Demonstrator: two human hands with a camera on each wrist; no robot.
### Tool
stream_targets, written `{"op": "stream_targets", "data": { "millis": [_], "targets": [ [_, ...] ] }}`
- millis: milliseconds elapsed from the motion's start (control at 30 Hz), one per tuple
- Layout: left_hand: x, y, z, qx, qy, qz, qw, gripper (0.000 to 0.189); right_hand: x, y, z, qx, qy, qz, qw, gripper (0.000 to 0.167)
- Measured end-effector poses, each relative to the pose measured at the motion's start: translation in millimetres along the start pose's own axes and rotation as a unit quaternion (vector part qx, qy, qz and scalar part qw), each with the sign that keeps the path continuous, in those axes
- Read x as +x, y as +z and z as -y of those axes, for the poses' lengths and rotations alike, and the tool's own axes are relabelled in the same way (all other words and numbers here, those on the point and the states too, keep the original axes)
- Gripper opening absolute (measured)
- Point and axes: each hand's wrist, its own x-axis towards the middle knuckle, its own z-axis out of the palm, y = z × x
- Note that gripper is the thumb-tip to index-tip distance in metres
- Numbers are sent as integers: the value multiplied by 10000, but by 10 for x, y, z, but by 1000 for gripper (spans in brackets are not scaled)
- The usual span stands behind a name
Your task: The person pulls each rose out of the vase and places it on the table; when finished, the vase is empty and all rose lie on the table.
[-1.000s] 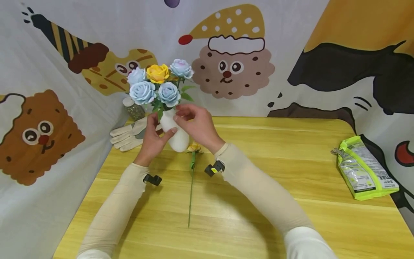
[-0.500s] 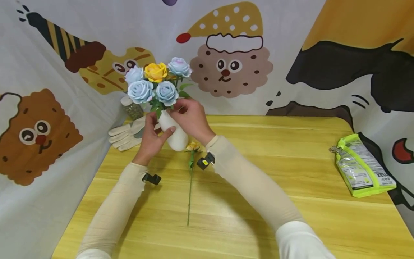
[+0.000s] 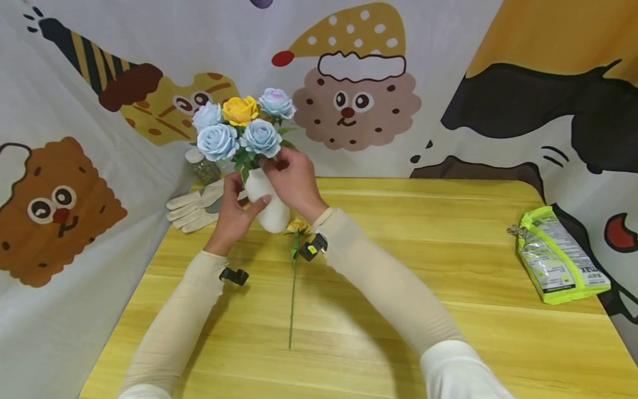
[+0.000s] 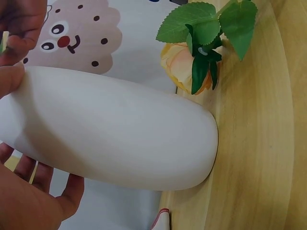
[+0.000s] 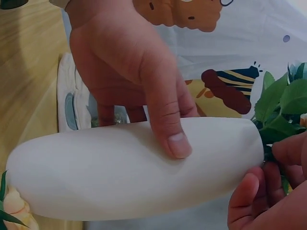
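Note:
A white vase [image 3: 271, 208] stands on the table, holding several light blue roses [image 3: 217, 142] and a yellow rose [image 3: 240, 111]. My left hand [image 3: 235, 208] grips the vase's side, its thumb across the front in the right wrist view. At the vase mouth, my right hand [image 3: 295, 178] pinches the stem of the front blue rose [image 3: 261, 138]; the fingertips are partly hidden by leaves. Close to the vase's base lies a loose yellow rose [image 3: 297, 225], its long green stem pointing toward me. Its peach-yellow bloom [image 4: 180, 67] and leaves also show in the left wrist view.
White work gloves [image 3: 194, 210] lie left of the vase, with a white-capped jar [image 3: 204, 169] behind them. At the table's right is a bright green and silver packet [image 3: 563, 257]. A cartoon-printed cloth [image 3: 359, 166] hangs behind the wooden table [image 3: 399, 238].
My right hand has shifted left and taken the front blue rose's stem at the vase mouth. That bloom has turned and moved slightly up and right. My left hand keeps its grip.

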Motion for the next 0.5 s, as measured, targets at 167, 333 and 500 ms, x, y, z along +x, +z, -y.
{"op": "stream_targets", "data": {
  "millis": [167, 333, 500],
  "targets": [
    [-3, 3, -1, 64, 31, -24, 10000, 70, 1, -28, 41, 257, -28, -97, 9996, 19],
    [-6, 5, 2, 31, 66, -29, 10000, 72, 5, -57, 64, 289, -202, -253, 9991, 19],
    [-1, 6, -6, -23, 69, -31, 10000, 72, 29, -71, 91, 417, -364, -511, 9972, 18]
  ]
}}
